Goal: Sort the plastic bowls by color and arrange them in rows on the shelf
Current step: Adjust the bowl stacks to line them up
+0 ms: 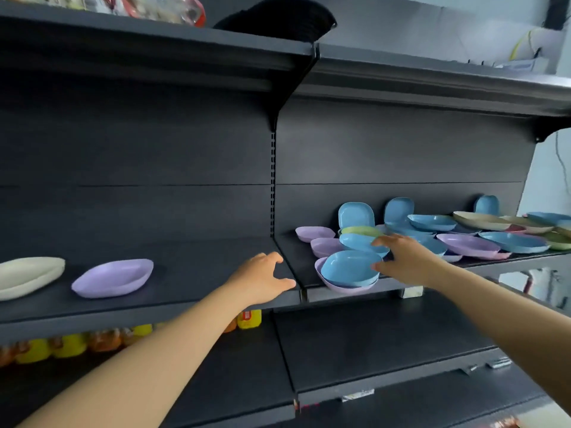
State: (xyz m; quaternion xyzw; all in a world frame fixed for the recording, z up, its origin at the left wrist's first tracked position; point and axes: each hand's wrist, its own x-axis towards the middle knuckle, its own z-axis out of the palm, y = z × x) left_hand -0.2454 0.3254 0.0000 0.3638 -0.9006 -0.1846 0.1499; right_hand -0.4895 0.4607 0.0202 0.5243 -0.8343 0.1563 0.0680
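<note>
A dark metal shelving unit is filling the view, its back panel split by a slotted upright, with a pale wall showing at the far right. The middle shelf is carrying all the plastic bowls. On its right bay a jumbled heap of bowls is spreading toward the right edge, blue, lilac, cream, green and a little red overlapping one another, most lying flat with their long axes running roughly left to right, while three blue ones are leaning upright against the back panel with their hollows facing outward. On the left bay a cream bowl is sitting at the far left, cut by the frame edge, and a lilac bowl is lying just beside it, apart, hollow up, long axis running left to right and tilted slightly. At the near left corner of the right bay a blue bowl is nesting hollow up in a lilac bowl beneath it, overhanging the shelf lip. The right hand is reaching in from the right, fingers spread and loosely bent, fingertips touching that blue bowl's right rim and the blue bowl behind it. The left hand is hovering over the shelf near the divide, fingers relaxed and parted, holding nothing. Yellow and orange bottles are standing on the shelf below, at left.
</note>
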